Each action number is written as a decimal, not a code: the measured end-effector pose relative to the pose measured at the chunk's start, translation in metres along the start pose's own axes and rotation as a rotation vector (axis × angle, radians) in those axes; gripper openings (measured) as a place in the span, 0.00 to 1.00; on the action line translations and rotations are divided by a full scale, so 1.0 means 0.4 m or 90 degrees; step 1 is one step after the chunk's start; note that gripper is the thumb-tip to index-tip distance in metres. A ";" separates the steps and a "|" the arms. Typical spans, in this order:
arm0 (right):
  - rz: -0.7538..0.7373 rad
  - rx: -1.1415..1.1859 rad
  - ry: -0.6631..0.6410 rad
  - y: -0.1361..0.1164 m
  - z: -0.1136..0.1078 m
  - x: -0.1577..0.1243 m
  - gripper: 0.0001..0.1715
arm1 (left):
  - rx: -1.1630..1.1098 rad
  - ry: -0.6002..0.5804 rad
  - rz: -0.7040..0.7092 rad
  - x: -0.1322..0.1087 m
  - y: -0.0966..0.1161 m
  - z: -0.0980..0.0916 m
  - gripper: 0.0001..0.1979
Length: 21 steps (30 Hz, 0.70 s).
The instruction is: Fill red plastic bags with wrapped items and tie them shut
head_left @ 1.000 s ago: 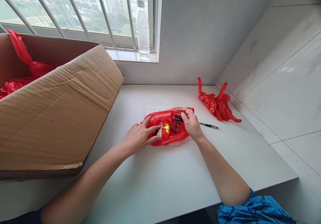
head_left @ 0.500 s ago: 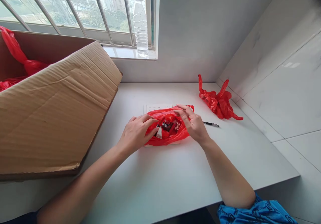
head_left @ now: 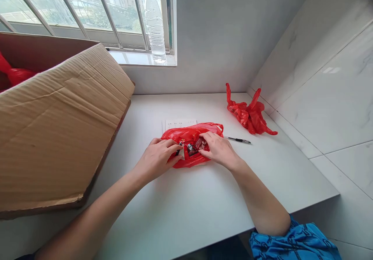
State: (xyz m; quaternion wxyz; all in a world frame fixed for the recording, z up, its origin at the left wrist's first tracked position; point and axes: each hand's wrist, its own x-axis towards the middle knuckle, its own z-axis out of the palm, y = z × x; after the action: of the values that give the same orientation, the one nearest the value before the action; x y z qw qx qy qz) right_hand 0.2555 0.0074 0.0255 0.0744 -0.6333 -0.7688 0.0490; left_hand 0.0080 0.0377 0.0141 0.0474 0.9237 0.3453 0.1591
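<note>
White counter (head_left: 186,205): my left hand (head_left: 155,160) pinches the red bag (head_left: 189,132) open, right hand (head_left: 218,150) flat on its packets (head_left: 194,148). Lifting one needs a pinch.

Three red bags are showing: the middle bag (head_left: 189,136), the crumpled bag (head_left: 250,114) and the boxed bag (head_left: 14,73). Two hands are showing too, the left hand (head_left: 155,161) and the right hand (head_left: 218,151). One cardboard box (head_left: 58,116), one bottle (head_left: 153,23), one pen (head_left: 237,139) and one paper sheet (head_left: 179,123) are sitting in view. The packets inside the middle bag are lying too jumbled to count.
</note>
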 end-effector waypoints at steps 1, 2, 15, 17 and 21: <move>0.000 0.001 -0.009 0.000 0.000 -0.001 0.27 | -0.001 -0.003 -0.001 -0.001 -0.002 0.002 0.15; -0.002 0.005 -0.014 0.000 -0.002 -0.001 0.27 | -0.003 -0.005 -0.003 -0.001 -0.003 0.003 0.15; -0.031 0.289 0.206 0.016 -0.032 0.006 0.12 | -0.023 0.046 -0.048 0.000 0.003 -0.012 0.16; -0.079 0.340 0.221 0.005 -0.037 0.002 0.10 | -0.025 0.058 -0.068 0.002 0.010 -0.019 0.16; -0.163 0.454 0.269 -0.026 -0.049 -0.009 0.07 | -0.141 0.072 -0.151 0.003 0.030 -0.035 0.20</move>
State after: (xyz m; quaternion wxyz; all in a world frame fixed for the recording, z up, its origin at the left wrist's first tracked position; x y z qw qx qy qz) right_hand 0.2497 0.0014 0.0465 0.4495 -0.4639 -0.7440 0.1711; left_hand 0.0116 0.0292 0.0302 0.1480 0.8550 0.4347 0.2411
